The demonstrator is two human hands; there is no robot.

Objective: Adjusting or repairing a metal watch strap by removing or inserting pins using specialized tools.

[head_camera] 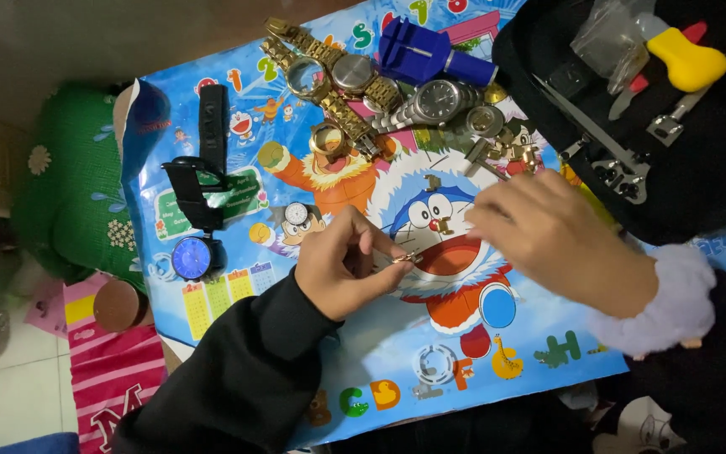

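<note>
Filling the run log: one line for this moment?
left hand: pinches gold link | right hand: hovers over mat | watches behind

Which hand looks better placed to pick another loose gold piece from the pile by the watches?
Probably the right hand: it looks free and hovers just below the loose gold pieces. The left hand is already pinching a small gold link.

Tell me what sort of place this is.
Likely a home watch-repair spot: loose watches lie on a cartoon mat, beside an open black tool case. The left hand pinches a small metal part.
</note>
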